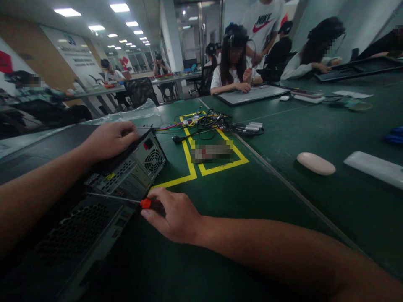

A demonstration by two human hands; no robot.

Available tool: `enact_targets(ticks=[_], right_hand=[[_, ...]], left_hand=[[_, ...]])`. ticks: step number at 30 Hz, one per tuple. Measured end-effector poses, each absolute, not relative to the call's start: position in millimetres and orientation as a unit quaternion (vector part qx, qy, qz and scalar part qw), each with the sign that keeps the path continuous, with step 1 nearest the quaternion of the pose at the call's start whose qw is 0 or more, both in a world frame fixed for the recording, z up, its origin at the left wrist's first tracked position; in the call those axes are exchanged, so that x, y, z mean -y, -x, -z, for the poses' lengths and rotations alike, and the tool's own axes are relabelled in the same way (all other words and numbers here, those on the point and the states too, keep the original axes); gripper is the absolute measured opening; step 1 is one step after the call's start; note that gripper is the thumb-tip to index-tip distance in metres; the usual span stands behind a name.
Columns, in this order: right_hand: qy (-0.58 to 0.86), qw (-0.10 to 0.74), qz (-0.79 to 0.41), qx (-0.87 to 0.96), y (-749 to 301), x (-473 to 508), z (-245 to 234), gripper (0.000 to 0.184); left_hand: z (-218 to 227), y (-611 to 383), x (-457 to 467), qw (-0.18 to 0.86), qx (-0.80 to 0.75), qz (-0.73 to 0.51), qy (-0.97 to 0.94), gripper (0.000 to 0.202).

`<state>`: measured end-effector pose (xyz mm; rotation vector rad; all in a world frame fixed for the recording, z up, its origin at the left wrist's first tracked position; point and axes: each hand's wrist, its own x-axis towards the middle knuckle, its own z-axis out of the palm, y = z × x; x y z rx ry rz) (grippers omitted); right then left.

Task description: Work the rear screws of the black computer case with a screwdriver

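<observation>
On the left a black computer case (119,176) lies on the table, its metal back panel with fan grille and vents turned toward me. My left hand (113,138) rests on the upper edge of the case, fingers bent and closed against it. Between the thumb and fingers of my right hand (174,214) is a screwdriver (145,204) with an orange-red handle. Its long thin shaft points left across the back panel. The tip is in shadow by the case, so I cannot tell whether it touches a screw.
Beyond the case lie a tangle of cables (217,119) and a blurred object (212,152) inside yellow tape (220,168). A pale oval object (315,163) and a white long object (376,167) are at right. Across the table a person (234,67) works at a flat panel (252,95).
</observation>
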<state>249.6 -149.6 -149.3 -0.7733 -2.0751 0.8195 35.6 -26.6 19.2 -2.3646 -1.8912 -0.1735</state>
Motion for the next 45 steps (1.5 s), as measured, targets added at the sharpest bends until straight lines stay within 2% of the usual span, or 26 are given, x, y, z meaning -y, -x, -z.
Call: enact_targets(ticks=[13,20,22,25,31,38,45], right_hand=[[0.299,0.416,-0.292,0.807,-247,156,149,0.025],[0.32,0.418,-0.267,0.807,-247,156,147,0.033],[0.312,0.419,-0.28,0.806,-247,156,148,0.031],[0.3,0.43,-0.285,0.803,-248,155,151,0.04],[0.304,0.442,-0.272,0.799,-250,151,151,0.02],[0.295,0.474,-0.291,0.777,-250,152,149,0.017],[0.289,0.487,-0.238,0.789,-254,147,145,0.014]], left_hand=[[-18,-36,27,0.072,0.623,0.044,0.778,0.035],[-16,-33,23,0.083,0.617,0.035,0.782,0.049],[-15,-32,24,0.088,0.614,0.041,0.784,0.047],[-16,-33,26,0.083,0.609,0.051,0.787,0.042],[-17,-35,26,0.097,0.605,0.062,0.788,0.042],[-10,-27,13,0.061,0.6,0.128,0.787,0.036],[-8,-27,11,0.058,0.601,0.137,0.786,0.04]])
